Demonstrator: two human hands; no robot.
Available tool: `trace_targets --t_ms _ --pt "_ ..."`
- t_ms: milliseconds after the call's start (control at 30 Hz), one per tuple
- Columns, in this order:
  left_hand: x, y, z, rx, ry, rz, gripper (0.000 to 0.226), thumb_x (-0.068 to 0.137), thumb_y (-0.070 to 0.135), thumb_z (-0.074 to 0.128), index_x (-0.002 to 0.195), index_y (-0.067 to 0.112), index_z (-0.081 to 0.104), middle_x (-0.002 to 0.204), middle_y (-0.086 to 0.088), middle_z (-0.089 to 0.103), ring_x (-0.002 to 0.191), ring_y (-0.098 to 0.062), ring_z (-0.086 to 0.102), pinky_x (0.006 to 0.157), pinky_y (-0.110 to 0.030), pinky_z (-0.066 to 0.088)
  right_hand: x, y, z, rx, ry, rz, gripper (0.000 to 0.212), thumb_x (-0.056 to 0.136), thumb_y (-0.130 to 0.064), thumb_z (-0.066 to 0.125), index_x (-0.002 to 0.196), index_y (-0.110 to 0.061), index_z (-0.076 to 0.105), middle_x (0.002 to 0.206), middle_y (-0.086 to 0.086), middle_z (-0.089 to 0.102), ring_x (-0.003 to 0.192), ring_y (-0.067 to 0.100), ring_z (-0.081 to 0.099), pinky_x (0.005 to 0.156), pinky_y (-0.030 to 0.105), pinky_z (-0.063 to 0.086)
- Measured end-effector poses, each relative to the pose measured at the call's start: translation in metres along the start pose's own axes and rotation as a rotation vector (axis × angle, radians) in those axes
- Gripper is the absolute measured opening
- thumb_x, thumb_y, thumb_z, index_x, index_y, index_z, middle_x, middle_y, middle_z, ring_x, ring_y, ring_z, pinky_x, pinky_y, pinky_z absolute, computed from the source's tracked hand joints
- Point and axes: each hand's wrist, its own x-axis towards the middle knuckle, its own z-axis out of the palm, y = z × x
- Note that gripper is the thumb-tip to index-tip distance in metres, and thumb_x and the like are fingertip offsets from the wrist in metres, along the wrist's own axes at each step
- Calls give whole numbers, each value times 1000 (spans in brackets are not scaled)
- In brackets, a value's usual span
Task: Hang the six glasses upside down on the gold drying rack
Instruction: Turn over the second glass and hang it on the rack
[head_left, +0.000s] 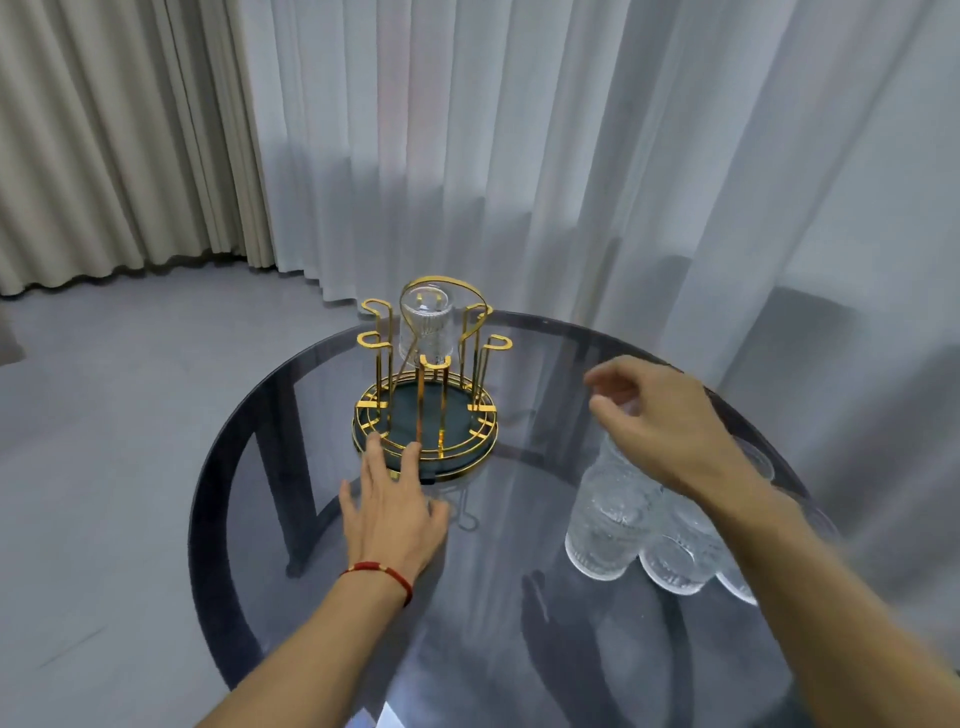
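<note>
Your forearms enter at the bottom edge, the left one wearing a red string bracelet (382, 571) at the wrist. Your left hand (392, 512) lies flat on the dark glass table (249, 467), fingers spread, with two fingertips touching the rim of the gold drying rack (426, 395) at its 6 o'clock side; it grips nothing and looks to be steadying the base. Your right hand (660, 421) hovers above the cluster of glasses (639, 519) at about 3 o'clock from the rack. Its fingers are curled loosely inward with thumb and forefinger apart; motion blur keeps me from telling whether they touch a glass, though nothing seems pinched.

One hung glass (427, 327) already sits upside down over a prong on the rack's far side, near 12 o'clock. The other prongs in view are bare. The cluster stands close-packed, some glasses touching; your arm hides part of it, so I cannot count them.

These are ribbed, clear tumblers: stiff, brittle, probably fairly weighty for their size, and likely to clink or chip against neighbours. The ribbing should give some purchase. Take the nearest one around its side wall, thumb opposite fingers, lift straight up clear of the others, then invert it and lower it gently over a free prong.
</note>
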Motion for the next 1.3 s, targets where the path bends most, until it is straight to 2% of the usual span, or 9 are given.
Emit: trace_targets --t_ms 167,333,467,567,667,767,967,1133,1300 --pt "-19 43 -26 -48 108 69 53 84 32 62 132 15 47 139 -15 39 132 -32 34 99 -50 44 -70 23 10 -456 -100 215 55 91 -65 49 127 -24 58 127 0 58 122 27 49 101 42 41" --pt "-40 76 -26 -223 108 250 40 80 23 68 118 18 59 119 -4 48 118 -22 40 94 -41 45 -79 35 23 -551 -137 107 85 80 -78 19 134 -23 54 132 3 58 136 30 38 116 50 23" --pt "-45 87 -20 -329 72 303 31 83 21 67 113 20 60 114 2 52 115 -15 41 92 -26 35 -78 39 30 -596 -175 95 94 75 -82 18 140 -22 48 133 5 60 140 32 36 119 55 15" --pt "-46 92 -20 -453 26 270 23 86 24 65 109 24 60 111 6 57 110 -12 50 91 -27 41 -76 42 35 -595 -170 80 87 79 -81 41 139 -19 47 125 6 64 132 31 45 120 56 15" --pt "-53 99 -28 -686 -122 185 29 89 37 66 115 33 56 114 11 56 98 -4 59 82 -31 56 -76 44 40 -463 7 -50 84 64 -70 63 127 -15 58 105 4 67 113 30 59 118 57 22" --pt "-59 104 -38 -979 -347 141 50 83 46 74 126 44 49 120 13 54 100 -5 62 75 -35 61 -81 33 45 -318 77 -262 87 59 -61 59 132 -14 56 115 2 63 115 28 58 114 57 32" --pt "-56 93 -56 -1104 -295 95 37 80 24 81 110 37 63 105 6 69 99 -8 66 73 -30 59 -77 11 49 100 -114 -470 81 74 -41 80 145 -22 47 140 -4 52 132 13 48 112 36 39" --pt "-36 64 -66 -1441 -311 -82 44 80 21 71 120 12 56 118 -23 64 99 -38 68 78 -66 55 -68 9 43 418 -242 36 65 94 -71 46 150 -38 41 148 -13 49 136 3 47 114 33 41" --pt "-31 46 -62 -1514 -386 -60 45 81 30 65 123 14 55 120 -19 64 104 -36 66 80 -57 56 -66 -12 51 819 -356 217 39 101 -45 55 137 -30 57 122 2 69 103 15 73 83 42 64"
